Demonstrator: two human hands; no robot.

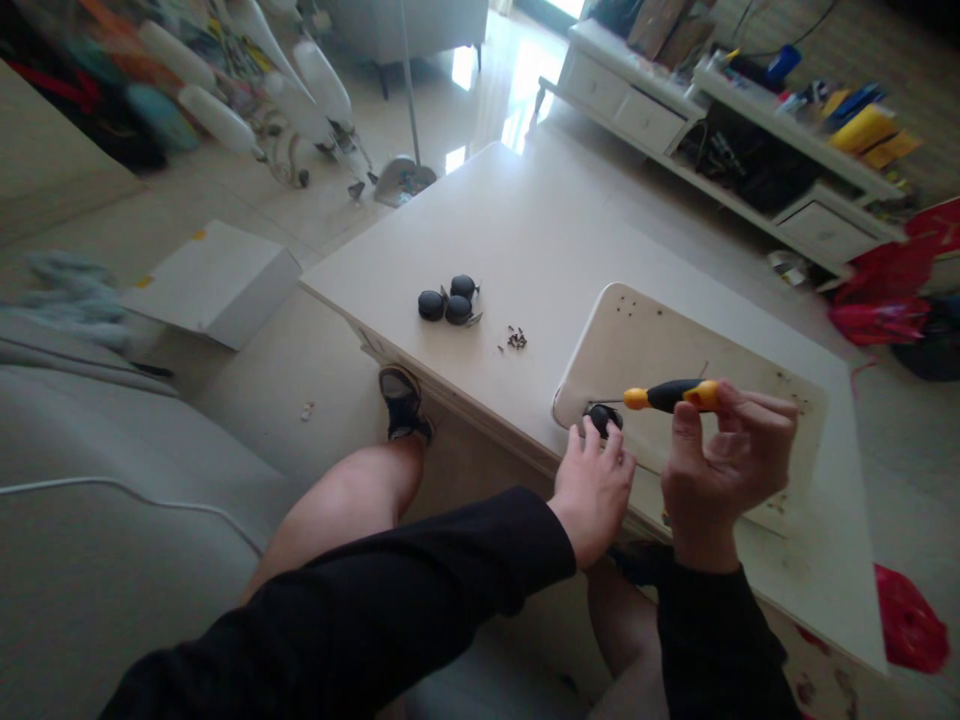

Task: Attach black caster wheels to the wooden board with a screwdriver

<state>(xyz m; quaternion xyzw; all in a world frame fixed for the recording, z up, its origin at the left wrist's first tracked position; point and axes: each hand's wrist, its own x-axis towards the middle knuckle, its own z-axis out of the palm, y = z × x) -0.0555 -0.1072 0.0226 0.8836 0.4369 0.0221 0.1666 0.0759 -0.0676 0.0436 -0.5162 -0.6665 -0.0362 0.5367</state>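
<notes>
My right hand (731,455) is closed around a yellow-and-black screwdriver (670,396), its thin shaft pointing left, nearly level. The shaft's tip is beside a black caster wheel (604,420) at the near left corner of a cream board (660,345). With bent fingers, my left hand (596,485) grips that caster against the board. Holes show near the board's other corners. To the left, several more black casters (459,310) sit in a cluster. Between them and the board lies a small pile of dark screws (517,340).
Everything rests on a white table (540,230). A white box (217,280) stands on the floor at left, near a grey sofa (135,500). Behind are a dustpan (405,180) and a cluttered white TV cabinet (637,110). Red bags (907,615) lie at right.
</notes>
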